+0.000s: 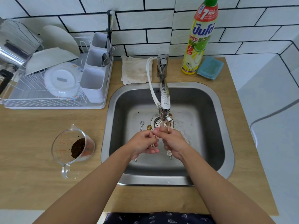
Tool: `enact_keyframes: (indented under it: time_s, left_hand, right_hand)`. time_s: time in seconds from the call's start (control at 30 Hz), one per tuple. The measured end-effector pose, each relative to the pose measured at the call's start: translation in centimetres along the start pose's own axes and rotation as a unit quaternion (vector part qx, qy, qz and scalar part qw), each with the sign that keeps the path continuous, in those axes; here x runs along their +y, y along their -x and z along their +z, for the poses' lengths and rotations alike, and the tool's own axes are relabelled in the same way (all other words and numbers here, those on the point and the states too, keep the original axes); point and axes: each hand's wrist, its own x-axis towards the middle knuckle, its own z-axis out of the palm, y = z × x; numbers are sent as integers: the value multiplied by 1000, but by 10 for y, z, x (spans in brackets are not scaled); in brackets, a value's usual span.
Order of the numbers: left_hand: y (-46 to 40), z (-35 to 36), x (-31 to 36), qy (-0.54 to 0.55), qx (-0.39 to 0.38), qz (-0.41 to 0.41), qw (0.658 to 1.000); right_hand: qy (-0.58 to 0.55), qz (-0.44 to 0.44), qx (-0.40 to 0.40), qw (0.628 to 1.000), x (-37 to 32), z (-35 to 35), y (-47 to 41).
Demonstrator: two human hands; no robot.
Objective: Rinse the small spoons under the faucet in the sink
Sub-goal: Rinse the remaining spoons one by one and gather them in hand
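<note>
Small spoons [169,153] are gripped in the right hand [174,143] and pinched by the left hand [143,143], right under the faucet [165,101] mid-sink [226,120]. Two more spoons [141,125] are left on the basin floor at about 11 o'clock from the hands. A measuring cup [72,146] is parked on the tabletop [32,175] at 9 o'clock.

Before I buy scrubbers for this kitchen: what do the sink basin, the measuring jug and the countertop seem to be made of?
Sink basin: looks like stainless steel, brushed grey with soft reflections. Measuring jug: clear, glass or hard plastic, cannot tell which; its red markings and dark contents show through. Countertop: light wood grain, possibly laminate rather than solid wood.
</note>
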Motion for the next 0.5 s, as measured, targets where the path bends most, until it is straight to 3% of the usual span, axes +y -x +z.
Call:
enact_keyframes:
  time_s: [0.13, 0.23, 0.3, 0.43, 0.5]
  left_hand:
    - [1, 0, -7, -54, 33, 18, 998]
    - [0, -1, -7, -136, 56, 55, 988]
    - [0, 0, -7, -165, 52, 70, 982]
    - [4, -4, -3, -103, -18, 43, 994]
    - [10, -11, -1, -74, -64, 21, 995]
  right_hand:
    - [-48, -6, 72, 996, -10, -7, -9]
    - [-4, -1, 3, 1000, -6, -2, -5]
    - [-13, -6, 12, 1000, -7, -1, -5]
    - [-60, -36, 89, 994, -13, -8, -13]
    - [-25, -63, 104, 992, -14, -9, -13]
